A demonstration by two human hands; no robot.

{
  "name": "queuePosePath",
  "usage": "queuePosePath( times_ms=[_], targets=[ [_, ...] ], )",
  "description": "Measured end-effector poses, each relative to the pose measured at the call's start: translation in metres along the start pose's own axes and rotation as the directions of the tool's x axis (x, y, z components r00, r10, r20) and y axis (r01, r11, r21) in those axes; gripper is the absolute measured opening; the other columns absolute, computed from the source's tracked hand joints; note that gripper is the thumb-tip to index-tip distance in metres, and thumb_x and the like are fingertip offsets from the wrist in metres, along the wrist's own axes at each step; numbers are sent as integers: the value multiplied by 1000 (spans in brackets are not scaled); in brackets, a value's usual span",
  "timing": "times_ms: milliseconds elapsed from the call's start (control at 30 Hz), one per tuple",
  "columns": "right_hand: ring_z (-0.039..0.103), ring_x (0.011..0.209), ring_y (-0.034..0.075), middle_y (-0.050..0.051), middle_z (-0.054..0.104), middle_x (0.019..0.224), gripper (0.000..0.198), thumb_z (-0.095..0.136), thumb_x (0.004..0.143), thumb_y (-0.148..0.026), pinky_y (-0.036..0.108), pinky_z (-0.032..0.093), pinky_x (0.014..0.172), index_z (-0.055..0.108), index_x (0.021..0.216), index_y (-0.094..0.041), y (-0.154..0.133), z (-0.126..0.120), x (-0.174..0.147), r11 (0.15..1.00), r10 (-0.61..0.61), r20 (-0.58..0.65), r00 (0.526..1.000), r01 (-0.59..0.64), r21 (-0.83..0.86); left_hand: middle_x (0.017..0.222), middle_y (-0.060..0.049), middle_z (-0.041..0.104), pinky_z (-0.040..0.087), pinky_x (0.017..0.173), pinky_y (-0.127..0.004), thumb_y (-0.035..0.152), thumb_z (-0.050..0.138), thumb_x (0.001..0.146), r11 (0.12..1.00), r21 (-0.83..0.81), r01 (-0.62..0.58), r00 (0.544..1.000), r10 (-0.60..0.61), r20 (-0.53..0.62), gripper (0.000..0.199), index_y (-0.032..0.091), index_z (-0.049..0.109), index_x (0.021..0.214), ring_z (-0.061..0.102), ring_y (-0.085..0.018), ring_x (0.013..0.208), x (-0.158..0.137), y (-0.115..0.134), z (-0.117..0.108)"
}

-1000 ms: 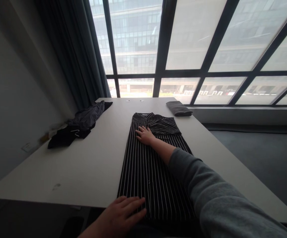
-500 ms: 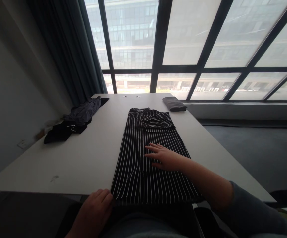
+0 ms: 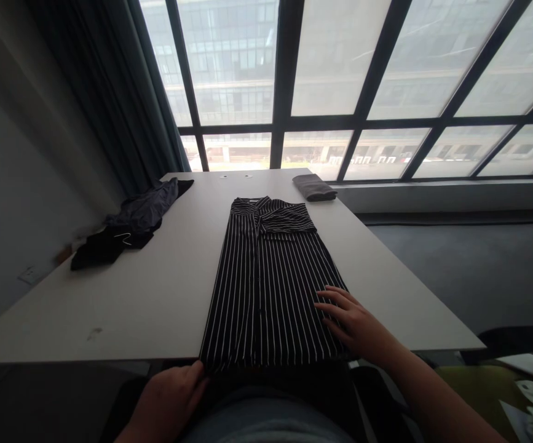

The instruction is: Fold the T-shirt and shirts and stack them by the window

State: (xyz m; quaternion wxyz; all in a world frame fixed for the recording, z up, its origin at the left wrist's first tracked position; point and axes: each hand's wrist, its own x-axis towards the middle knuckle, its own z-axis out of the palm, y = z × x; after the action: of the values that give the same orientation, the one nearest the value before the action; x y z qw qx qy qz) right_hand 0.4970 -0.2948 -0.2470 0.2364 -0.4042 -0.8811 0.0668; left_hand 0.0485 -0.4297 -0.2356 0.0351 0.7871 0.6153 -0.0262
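Observation:
A black shirt with white stripes [image 3: 275, 289] lies lengthwise on the white table, its collar at the far end and a sleeve folded across the upper right. At the shirt's near left corner, my left hand [image 3: 171, 394] is closed, thumb and fingers pinching the hem by the table edge. My right hand [image 3: 353, 323] rests on the lower right side of the shirt, palm down with fingers spread. The near hem reaches the table's front edge.
The white table [image 3: 155, 295] carries a folded grey cloth [image 3: 315, 187] at the back right. Along its left edge lie a crumpled dark grey garment [image 3: 144, 206] and a black one [image 3: 100, 249]. Windows stand behind; a green chair seat [image 3: 473, 394] is at the lower right.
My right hand has slid from the shirt's middle toward its near right side. My left hand stays at the near left corner. The view has shifted slightly to the right.

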Motion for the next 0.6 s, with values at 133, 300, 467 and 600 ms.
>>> queuePosePath(
  times_ms=[133,300,467,600],
  targets=[
    [55,139,34,11,67,138,30,59,101,-23,57,56,112,74,127,-23,7,0,-13,999,-3,-112,994,0,-32,87,-3,77,48,64,-28,36,47,110,994,42,-105,919,113,-377,28,22,71,109,73,-18,70,-7,-10,15],
    [59,131,31,12,70,129,26,56,102,-22,52,57,108,76,119,-21,13,4,-15,999,11,-207,978,-17,-28,79,0,73,46,65,-28,33,46,112,985,88,-148,783,171,-598,25,20,68,109,69,-15,64,-4,-7,9],
    [61,123,29,11,71,123,23,56,103,-24,50,57,105,76,115,-20,14,6,-15,998,46,-272,961,-54,-23,83,0,69,47,70,-28,24,43,112,966,70,-249,768,241,-593,24,21,66,105,66,-15,72,0,1,-8],
    [63,117,28,11,72,118,22,56,104,-25,47,57,102,76,112,-20,12,5,-14,998,55,-286,957,-60,-10,102,-5,69,50,87,-27,19,46,110,951,-12,-309,771,243,-588,19,21,63,101,67,-17,94,-2,3,-12]
  ],
)
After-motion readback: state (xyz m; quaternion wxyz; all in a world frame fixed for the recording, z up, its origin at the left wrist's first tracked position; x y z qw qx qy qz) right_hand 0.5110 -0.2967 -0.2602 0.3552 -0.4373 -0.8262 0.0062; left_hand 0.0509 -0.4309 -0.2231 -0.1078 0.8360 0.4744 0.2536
